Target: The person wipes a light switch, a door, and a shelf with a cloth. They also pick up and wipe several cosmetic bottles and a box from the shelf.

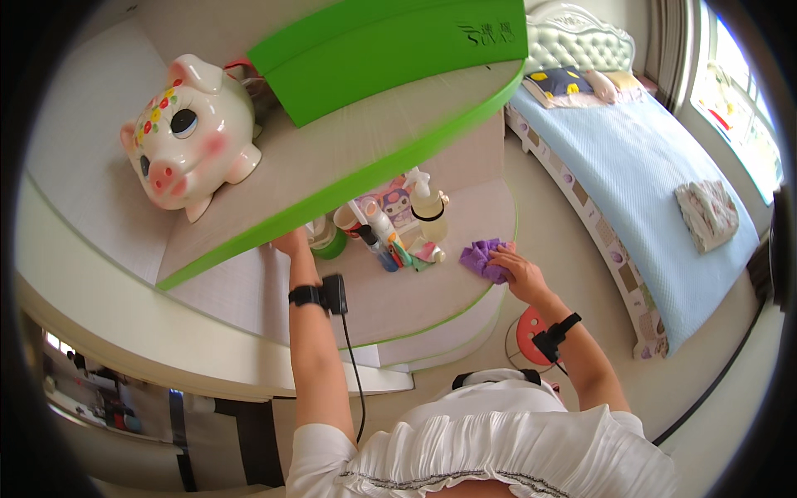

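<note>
My right hand [518, 271] holds a crumpled purple cloth [481, 260] against the curved outer edge of the lower shelf [398, 305]. Farther left, my left hand [290, 243] reaches in under the green-edged upper shelf [367, 163]; its fingers are mostly hidden. Close beside that hand stands a white and green container [330, 245], partly covered by the shelf edge. Between my hands are a blue bottle with a black top [377, 249], a white spray can [377, 218], a squeezed tube [429, 251] and a pump bottle of pale liquid [429, 215].
On the upper shelf sit a ceramic piggy bank [193, 137] and a large green box [398, 56] bearing writing. A red stool [530, 336] stands below my right forearm. To the right is a bed [629, 180] with a blue cover. A cable [355, 367] hangs from my left wrist strap.
</note>
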Available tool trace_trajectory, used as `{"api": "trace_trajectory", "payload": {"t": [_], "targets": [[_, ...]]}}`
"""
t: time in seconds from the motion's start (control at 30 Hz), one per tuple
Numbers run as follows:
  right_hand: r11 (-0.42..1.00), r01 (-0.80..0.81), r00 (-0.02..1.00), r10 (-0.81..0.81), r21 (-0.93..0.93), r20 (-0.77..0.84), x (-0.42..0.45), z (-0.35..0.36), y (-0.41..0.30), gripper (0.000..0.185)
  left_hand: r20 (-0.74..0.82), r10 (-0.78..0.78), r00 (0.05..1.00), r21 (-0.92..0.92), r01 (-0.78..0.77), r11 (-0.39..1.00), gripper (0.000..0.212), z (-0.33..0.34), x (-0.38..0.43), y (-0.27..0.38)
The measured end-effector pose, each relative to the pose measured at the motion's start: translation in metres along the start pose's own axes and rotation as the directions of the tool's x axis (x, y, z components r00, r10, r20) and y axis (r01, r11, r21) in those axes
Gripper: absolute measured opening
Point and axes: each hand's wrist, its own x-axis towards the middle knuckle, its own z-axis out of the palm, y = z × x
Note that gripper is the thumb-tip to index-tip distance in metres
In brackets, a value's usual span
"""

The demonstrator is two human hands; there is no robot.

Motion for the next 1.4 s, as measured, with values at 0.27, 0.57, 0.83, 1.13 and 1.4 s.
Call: {"api": "trace_trajectory", "payload": {"t": [0.27, 0.57, 0.83, 1.13, 1.4], "targets": [[1.000, 0.031, 0.999, -0.031, 0.001, -0.021, 0.005, 0.001, 0.010, 0.042, 0.301, -0.099, 0.948, -0.179, 0.158, 0.971, 0.072, -0.132, -0.120, -0.025], [0.973, -0.152, 0.972, 0.115, 0.174, 0.206, 0.040, -0.021, -0.070, 0.027, 0.541, -0.082, 0.837, -0.225, 0.238, 0.945, 0.074, -0.208, -0.220, 0.017], [0.986, 0.127, 0.992, -0.125, 0.111, -0.019, 0.020, 0.071, -0.123, 0.033, 0.501, -0.069, 0.863, -0.246, 0.219, 0.944, 0.071, -0.167, -0.219, 0.005], [0.821, 0.490, 0.871, -0.448, 0.293, -0.201, 0.046, -0.013, -0.233, 0.037, 0.603, 0.181, 0.777, -0.289, 0.002, 0.957, 0.073, -0.183, -0.226, 0.032], [0.810, 0.201, 0.974, -0.227, 0.551, -0.022, 0.039, 0.017, -0.205, 0.034, 0.659, 0.262, 0.705, -0.295, -0.079, 0.952, 0.074, -0.197, -0.234, 0.035]]}}
